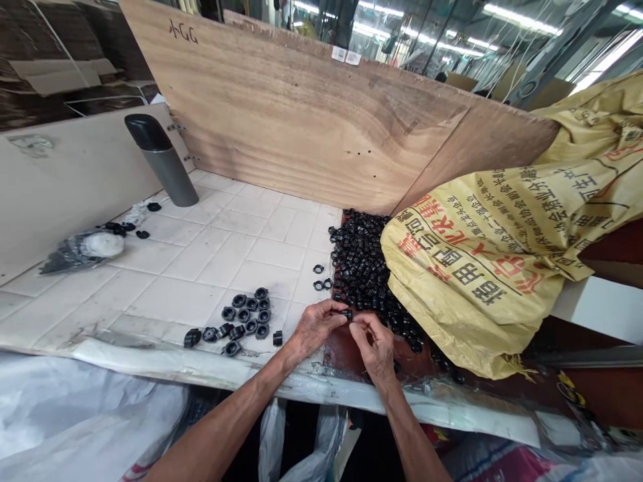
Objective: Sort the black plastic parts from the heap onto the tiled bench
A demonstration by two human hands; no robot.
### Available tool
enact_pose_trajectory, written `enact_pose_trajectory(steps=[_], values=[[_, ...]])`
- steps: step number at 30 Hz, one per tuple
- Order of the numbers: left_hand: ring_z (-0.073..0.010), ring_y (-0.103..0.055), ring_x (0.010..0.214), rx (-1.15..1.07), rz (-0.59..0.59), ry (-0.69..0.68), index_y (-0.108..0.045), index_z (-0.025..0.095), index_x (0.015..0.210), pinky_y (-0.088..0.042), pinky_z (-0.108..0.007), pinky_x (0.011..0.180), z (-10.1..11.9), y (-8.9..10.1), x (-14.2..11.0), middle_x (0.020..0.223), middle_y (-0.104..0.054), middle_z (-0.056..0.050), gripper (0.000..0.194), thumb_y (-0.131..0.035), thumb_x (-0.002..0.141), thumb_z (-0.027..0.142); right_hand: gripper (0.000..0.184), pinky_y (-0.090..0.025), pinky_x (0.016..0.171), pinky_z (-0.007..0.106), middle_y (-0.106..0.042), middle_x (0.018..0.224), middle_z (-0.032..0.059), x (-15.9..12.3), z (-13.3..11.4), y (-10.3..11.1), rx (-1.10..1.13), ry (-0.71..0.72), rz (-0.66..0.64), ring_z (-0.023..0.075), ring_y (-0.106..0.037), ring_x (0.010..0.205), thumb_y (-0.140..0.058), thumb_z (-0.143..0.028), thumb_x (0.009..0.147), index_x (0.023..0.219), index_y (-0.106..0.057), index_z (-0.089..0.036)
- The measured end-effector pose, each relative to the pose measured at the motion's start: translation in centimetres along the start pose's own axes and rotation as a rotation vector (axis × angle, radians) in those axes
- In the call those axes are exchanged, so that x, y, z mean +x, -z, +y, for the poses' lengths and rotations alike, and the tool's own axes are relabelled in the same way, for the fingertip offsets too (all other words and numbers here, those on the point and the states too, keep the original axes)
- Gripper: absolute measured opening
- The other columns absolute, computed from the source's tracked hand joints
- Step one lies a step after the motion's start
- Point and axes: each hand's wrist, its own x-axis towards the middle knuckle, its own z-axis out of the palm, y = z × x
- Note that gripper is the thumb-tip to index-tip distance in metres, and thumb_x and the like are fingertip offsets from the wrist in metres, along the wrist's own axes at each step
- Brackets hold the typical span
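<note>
My left hand (315,327) is closed in a pinch on a small black plastic cap (347,313), held between thumb and forefinger near the table's front edge. Just to its right, my right hand (374,340) has its fingers curled, thumb and forefinger drawn close to the cap; what is between them, if anything, is too small to make out. Beyond both hands lies a large pile of small black rings (359,258). A group of loose black caps (246,314) lies on the tiles left of my left hand, with a few single rings (318,269) beside the pile.
A yellow woven sack (467,261) slumps over the right side. At the back stands a wooden board (301,114). A grey flask (168,167) and a plastic bag of black pieces (83,251) are on the left. Scissors (573,391) lie at the right edge.
</note>
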Motion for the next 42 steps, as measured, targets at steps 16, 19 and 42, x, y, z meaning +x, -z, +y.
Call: enact_pose_trajectory(steps=[16, 19, 42], values=[[-0.0242, -0.070, 0.095, 0.018, -0.040, -0.010, -0.077, 0.017, 0.098, -0.053, -0.037, 0.093, 1.0, -0.2, -0.2, 0.101, -0.077, -0.007, 0.026, -0.074, 0.078, 0.033, 0.021, -0.054, 0.074, 0.031, -0.069, 0.096, 0.0058, 0.0, 1.2, -0.3, 0.027, 0.004, 0.007, 0.0198, -0.065, 0.083, -0.063, -0.034, 0.091, 0.107, -0.067, -0.021], [-0.0244, -0.070, 0.096, 0.036, -0.054, -0.019, -0.077, 0.017, 0.095, -0.052, -0.036, 0.092, 1.1, -0.2, -0.3, 0.101, -0.077, -0.007, 0.024, -0.074, 0.078, 0.033, 0.018, -0.054, 0.069, 0.029, -0.069, 0.092, 0.0052, 0.0, 1.3, -0.2, 0.045, -0.041, -0.024, 0.0193, -0.066, 0.079, -0.062, -0.036, 0.091, 0.101, -0.066, -0.021], [-0.0375, -0.047, 0.118, 1.600, 0.340, -0.539, -0.066, 0.018, 0.086, -0.046, -0.052, 0.098, 2.2, 8.6, -5.1, 0.108, -0.062, -0.016, 0.025, -0.049, 0.078, 0.001, 0.027, -0.054, 0.079, 0.043, -0.063, 0.092, 0.0120, -7.9, 5.0, 6.2, -0.540, 0.126, 0.194, 0.0275, -0.063, 0.088, -0.049, -0.037, 0.099, 0.105, -0.069, -0.019]])
